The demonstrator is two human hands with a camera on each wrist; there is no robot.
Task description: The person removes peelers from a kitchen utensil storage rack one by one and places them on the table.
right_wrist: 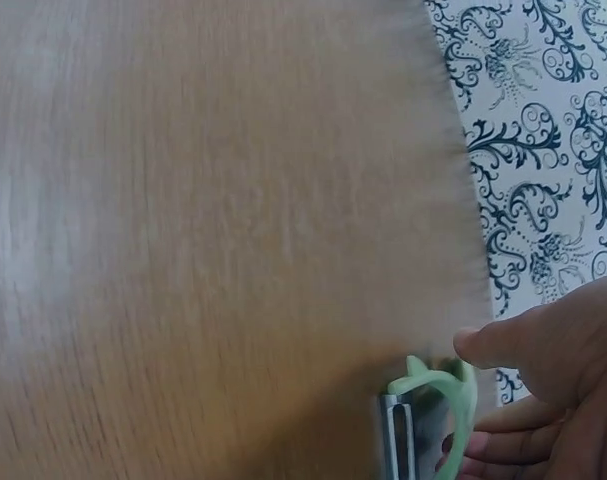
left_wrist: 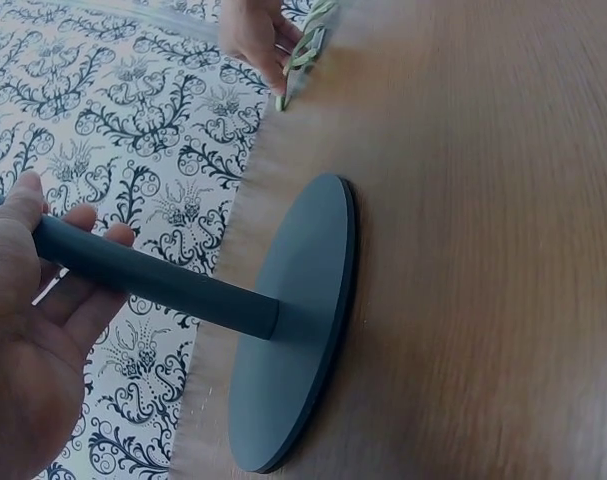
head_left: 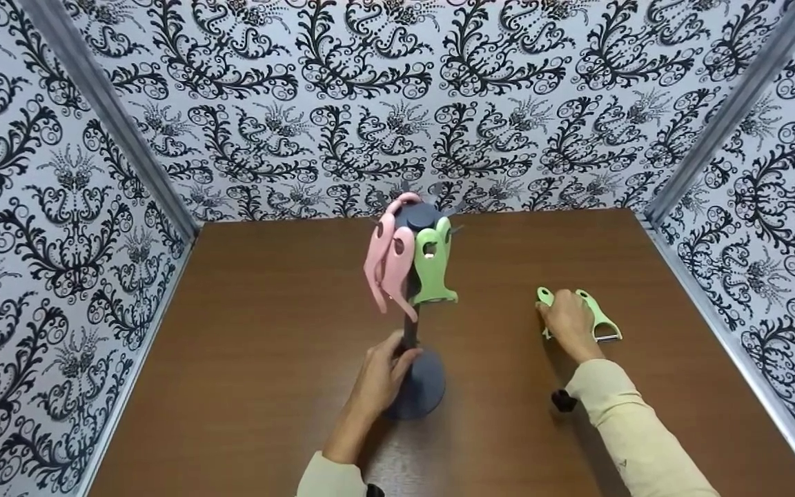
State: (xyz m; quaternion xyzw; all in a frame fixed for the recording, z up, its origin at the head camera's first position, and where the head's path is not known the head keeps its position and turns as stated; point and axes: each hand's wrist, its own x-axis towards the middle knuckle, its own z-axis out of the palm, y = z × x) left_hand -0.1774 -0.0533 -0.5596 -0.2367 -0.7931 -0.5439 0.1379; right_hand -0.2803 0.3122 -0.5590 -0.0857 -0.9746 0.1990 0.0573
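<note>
On the brown table (head_left: 266, 310), the left hand (head_left: 378, 373) grips the stand (head_left: 422, 390) (peelers (head_left: 401, 262) hang from its top); at right, the right hand (head_left: 568, 321) pinches a green peeler (right_wrist: 465, 408) beside a second peeler (head_left: 599, 312).

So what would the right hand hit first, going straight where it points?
Past the peeler the right hand holds, probably the back wall; just table shows between, though depth is unclear.

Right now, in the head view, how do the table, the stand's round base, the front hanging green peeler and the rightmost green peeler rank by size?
1. Table
2. Round base
Below these, unsure: front hanging green peeler, rightmost green peeler; the first looks larger, but likely hangs nearer the camera.
</note>
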